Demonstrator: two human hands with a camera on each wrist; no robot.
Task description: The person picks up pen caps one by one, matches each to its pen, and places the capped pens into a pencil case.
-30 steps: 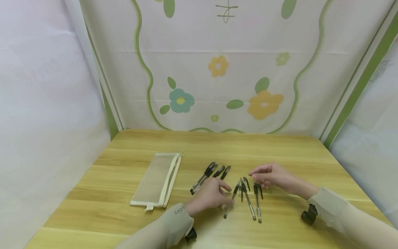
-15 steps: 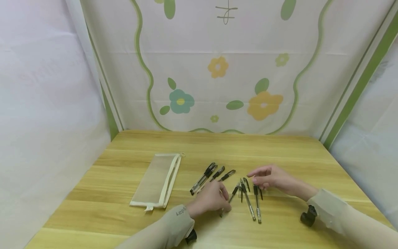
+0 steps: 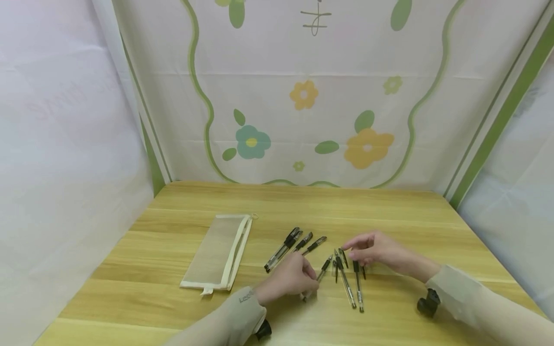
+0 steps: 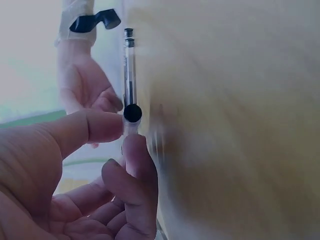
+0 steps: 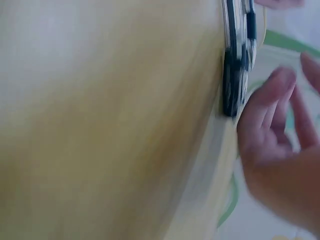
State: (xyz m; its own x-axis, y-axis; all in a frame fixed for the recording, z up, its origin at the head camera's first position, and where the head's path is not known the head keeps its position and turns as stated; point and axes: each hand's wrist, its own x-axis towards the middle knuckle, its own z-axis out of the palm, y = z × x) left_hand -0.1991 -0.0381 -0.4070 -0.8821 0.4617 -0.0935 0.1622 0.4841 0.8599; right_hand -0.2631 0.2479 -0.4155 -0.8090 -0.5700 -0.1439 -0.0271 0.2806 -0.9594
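Observation:
My left hand (image 3: 309, 287) pinches the near end of a clear pen with a black cap (image 3: 322, 271). In the left wrist view the thumb and forefinger (image 4: 136, 150) hold that pen (image 4: 130, 75) by its black-plugged end. My right hand (image 3: 351, 250) hovers with relaxed, spread fingers over the caps of two more pens (image 3: 350, 281) that lie side by side. I cannot tell whether it touches them. The right wrist view is blurred and shows the fingers (image 5: 272, 100) close to dark pen caps (image 5: 234, 65). Three other pens (image 3: 294, 244) lie just left of my left hand.
A flat beige mesh zip pouch (image 3: 218, 251) lies at the left on the wooden table (image 3: 389, 211). Floral cloth walls (image 3: 303, 96) close in the back and both sides.
My left hand's fingers, stretched toward the pens a second ago, have curled round one pen's end and drawn it slightly nearer. The right hand has sunk a little closer to the pen caps.

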